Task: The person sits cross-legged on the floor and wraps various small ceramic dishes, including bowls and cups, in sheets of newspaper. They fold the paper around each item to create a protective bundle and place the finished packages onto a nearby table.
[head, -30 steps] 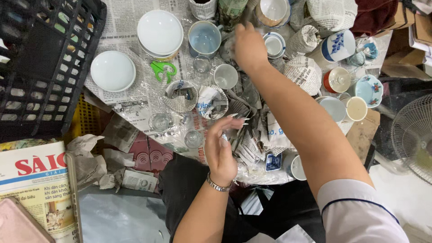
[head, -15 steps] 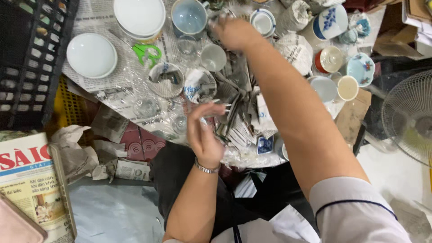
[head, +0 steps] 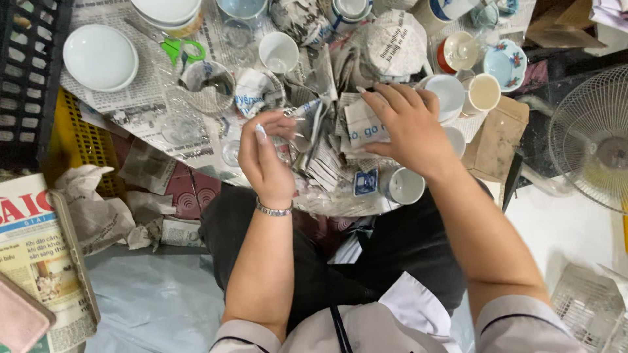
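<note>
Right hand: the right hand (head: 409,131) lies palm down, fingers curled and closed over a crumpled wad of printed newspaper (head: 364,124) that seems to wrap something; what is inside is hidden.
Left hand: the left hand (head: 265,160) is raised on its edge, with a silver link bracelet (head: 273,210) at the wrist; thumb and forefinger are pinched together on a twisted tail of paper (head: 306,112).
Key relation: the wad sits at three o'clock from the left fingers, near but apart; the twisted tail runs between them, its long axis roughly nine to three.
Nearer hand: the right, already on the wad; the left touches only the paper tail.
Surface: a low table spread with printed newspaper sheets (head: 140,98), crowded and uneven.
At twelve o'clock: a plain white ceramic cup (head: 279,51) and a larger newspaper-wrapped bundle (head: 396,42).
At ten o'clock: a clear glass bowl (head: 208,87), green-handled scissors (head: 178,47) and a shallow white ceramic bowl (head: 100,57).
At five o'clock of the wad: a small white cup with a blue rim (head: 405,185) at the table edge.
Room: tight; crockery stands just beside both hands on every side, a black plastic crate (head: 26,78) far to nine o'clock, a white wire fan guard (head: 592,140) to three o'clock.
</note>
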